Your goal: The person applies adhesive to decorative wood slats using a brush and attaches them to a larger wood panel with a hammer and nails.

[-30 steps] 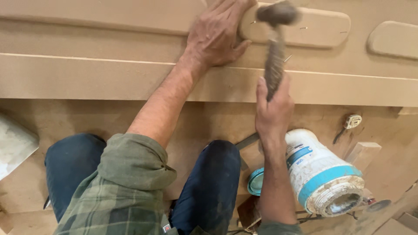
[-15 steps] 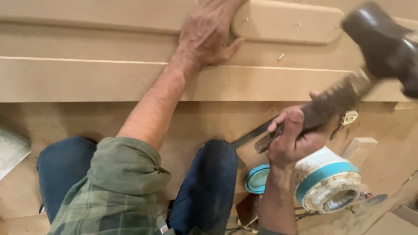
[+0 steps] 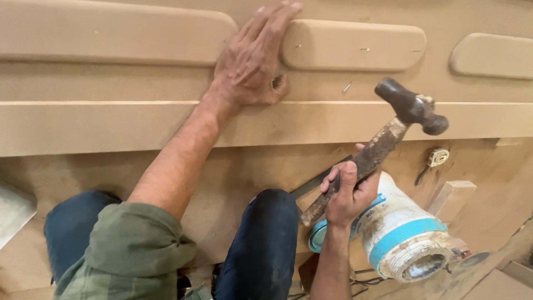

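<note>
The right hand (image 3: 347,195) is wrapped tight around the lower part of a rusty, stained handle, fingers curled closed over it, so that the hammer (image 3: 383,145) slants up and to the right with its dark metal head (image 3: 412,106) raised clear of the board (image 3: 139,125), apart from the wood. The left hand (image 3: 252,61) lies flat and spread on the tan panel, fingers reaching up along the left end of a rounded oblong wooden block (image 3: 355,45), the thumb tucked under toward the long raised strip below; it grips nothing, only presses down. That block shows two small nail heads in its face, and a loose nail (image 3: 347,86) lies on the panel just below it, between the left hand and the hammer head. Similar rounded blocks sit to the left (image 3: 111,33) and right (image 3: 494,55) on the same panel. Just behind the right hand, lower right, a white plastic jar (image 3: 402,233) with blue bands lies tipped on its side, its open mouth crusted and facing the camera; what is inside cannot be told beyond a dark, smeared hollow. A blue lid (image 3: 317,236) lies against the jar's left, near the person's knee (image 3: 269,222) in dark blue trousers. A small wooden offcut (image 3: 452,200) rests just right of the jar.
</note>
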